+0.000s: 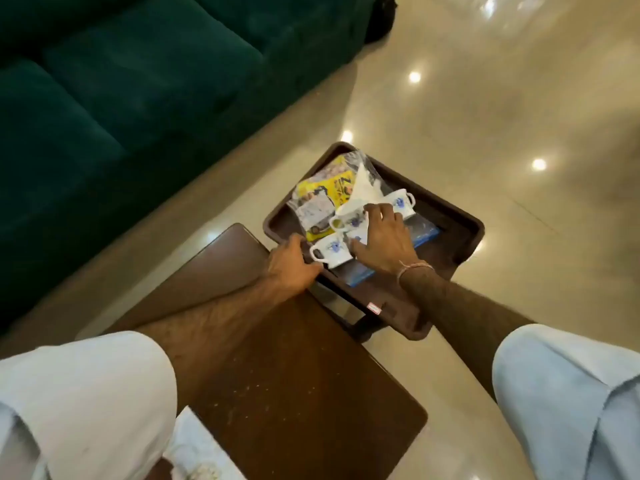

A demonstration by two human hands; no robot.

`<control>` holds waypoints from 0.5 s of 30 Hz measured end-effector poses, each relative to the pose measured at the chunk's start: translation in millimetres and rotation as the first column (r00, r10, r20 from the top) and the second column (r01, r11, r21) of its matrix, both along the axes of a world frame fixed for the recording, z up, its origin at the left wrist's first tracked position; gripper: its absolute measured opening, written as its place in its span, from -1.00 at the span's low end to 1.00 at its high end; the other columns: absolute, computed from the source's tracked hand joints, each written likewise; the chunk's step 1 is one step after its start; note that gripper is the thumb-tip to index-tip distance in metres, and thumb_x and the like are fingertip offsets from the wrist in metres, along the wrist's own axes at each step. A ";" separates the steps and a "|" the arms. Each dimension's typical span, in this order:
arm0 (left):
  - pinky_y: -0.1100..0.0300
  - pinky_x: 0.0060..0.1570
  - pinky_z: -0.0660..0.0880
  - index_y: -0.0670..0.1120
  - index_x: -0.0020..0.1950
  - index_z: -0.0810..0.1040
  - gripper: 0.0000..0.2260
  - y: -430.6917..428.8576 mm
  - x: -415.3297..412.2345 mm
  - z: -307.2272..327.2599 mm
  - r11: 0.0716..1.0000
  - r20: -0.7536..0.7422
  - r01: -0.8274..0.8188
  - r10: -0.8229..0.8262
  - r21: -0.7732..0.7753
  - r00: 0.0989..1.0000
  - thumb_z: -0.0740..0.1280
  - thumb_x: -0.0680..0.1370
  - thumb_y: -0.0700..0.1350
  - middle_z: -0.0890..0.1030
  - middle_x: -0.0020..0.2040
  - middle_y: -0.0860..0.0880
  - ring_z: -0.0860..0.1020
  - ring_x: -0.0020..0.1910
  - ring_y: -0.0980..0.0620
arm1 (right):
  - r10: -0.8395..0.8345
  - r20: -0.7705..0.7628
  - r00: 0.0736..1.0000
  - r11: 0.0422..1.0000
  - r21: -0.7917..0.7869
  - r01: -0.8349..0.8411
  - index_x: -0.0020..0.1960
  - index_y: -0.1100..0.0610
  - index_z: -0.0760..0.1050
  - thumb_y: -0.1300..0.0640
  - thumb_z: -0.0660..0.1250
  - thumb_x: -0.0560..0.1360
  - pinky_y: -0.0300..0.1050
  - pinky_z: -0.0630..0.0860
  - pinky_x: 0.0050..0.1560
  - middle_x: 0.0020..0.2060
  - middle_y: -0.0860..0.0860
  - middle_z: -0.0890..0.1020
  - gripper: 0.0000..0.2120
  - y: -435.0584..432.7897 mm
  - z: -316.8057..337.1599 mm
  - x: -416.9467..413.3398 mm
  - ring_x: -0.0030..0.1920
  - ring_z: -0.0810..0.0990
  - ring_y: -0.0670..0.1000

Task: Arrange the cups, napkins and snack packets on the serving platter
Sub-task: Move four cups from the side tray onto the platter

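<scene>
The serving platter (460, 233) is gripped at its near-left rim by the left hand (289, 261), while the right hand (381, 242), fingers spread, apparently rests on the middle cups (349, 223).

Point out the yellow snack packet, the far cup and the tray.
yellow snack packet (334, 188), head view, its printed front.
far cup (400, 203), head view, its side wall.
tray (464, 221), head view, its right rim.

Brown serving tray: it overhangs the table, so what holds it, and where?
The left hand grips the brown plastic tray at its near-left rim. The right hand rests on white floral cups.
</scene>
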State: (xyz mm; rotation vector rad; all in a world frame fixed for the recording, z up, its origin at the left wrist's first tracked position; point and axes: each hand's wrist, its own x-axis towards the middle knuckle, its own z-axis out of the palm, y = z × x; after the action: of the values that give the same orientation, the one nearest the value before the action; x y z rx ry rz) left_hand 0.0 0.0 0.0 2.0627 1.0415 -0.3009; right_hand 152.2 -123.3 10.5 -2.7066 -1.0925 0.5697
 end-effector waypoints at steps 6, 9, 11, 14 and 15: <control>-0.13 0.30 0.32 -0.07 0.36 0.46 -0.27 -12.0 49.4 -34.0 0.968 -0.162 -0.014 0.056 0.249 0.985 0.22 0.41 0.44 0.51 0.34 -0.15 0.37 0.35 -0.22 | -0.160 -0.096 0.982 0.986 0.022 0.163 0.40 0.22 0.28 -0.27 0.38 0.42 0.24 0.45 0.26 0.26 0.22 0.46 -0.23 -4.3 -38.2 18.2 0.26 0.45 0.31; -0.09 0.23 0.25 -0.04 0.32 0.50 -0.25 -11.5 58.5 -38.2 0.956 -0.210 0.012 0.052 0.293 0.976 0.16 0.41 0.50 0.57 0.29 -0.12 0.40 0.32 -0.20 | -0.210 -0.182 0.961 0.968 0.098 0.230 0.35 0.18 0.30 -0.29 0.42 0.37 0.19 0.53 0.20 0.20 0.22 0.56 -0.23 -2.3 -47.1 17.2 0.21 0.55 0.28; -0.07 0.24 0.25 -0.07 0.32 0.46 -0.24 -11.5 63.8 -39.3 0.962 -0.210 -0.021 0.080 0.271 0.974 0.21 0.39 0.50 0.58 0.28 -0.15 0.42 0.32 -0.21 | -0.245 -0.254 0.936 0.947 0.143 0.287 0.33 0.17 0.29 -0.23 0.48 0.36 0.14 0.56 0.17 0.19 0.20 0.60 -0.24 -3.2 -50.1 17.2 0.19 0.58 0.25; -0.04 0.22 0.26 -0.08 0.33 0.39 -0.19 -11.4 67.5 -41.0 0.973 -0.207 -0.072 0.118 0.218 0.971 0.26 0.34 0.51 0.57 0.28 -0.17 0.46 0.32 -0.21 | -0.268 -0.325 0.907 0.924 0.178 0.337 0.33 0.18 0.25 -0.12 0.54 0.38 0.04 0.57 0.15 0.20 0.18 0.61 -0.27 -5.1 -49.0 17.8 0.19 0.61 0.20; -0.03 0.22 0.26 -0.08 0.33 0.38 -0.18 -11.6 68.0 -40.5 0.974 -0.205 -0.095 0.138 0.204 0.969 0.28 0.33 0.51 0.56 0.29 -0.17 0.47 0.32 -0.21 | -0.267 -0.335 0.903 0.921 0.187 0.342 0.34 0.18 0.25 -0.10 0.55 0.38 0.03 0.56 0.16 0.21 0.18 0.60 -0.27 -5.7 -47.4 17.9 0.20 0.61 0.19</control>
State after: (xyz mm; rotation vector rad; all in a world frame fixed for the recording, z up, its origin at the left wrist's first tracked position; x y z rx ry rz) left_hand 68.0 -11.6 -40.5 2.1632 1.3677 -0.3861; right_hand 170.1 -128.9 -36.9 -2.4054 -0.5963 0.7148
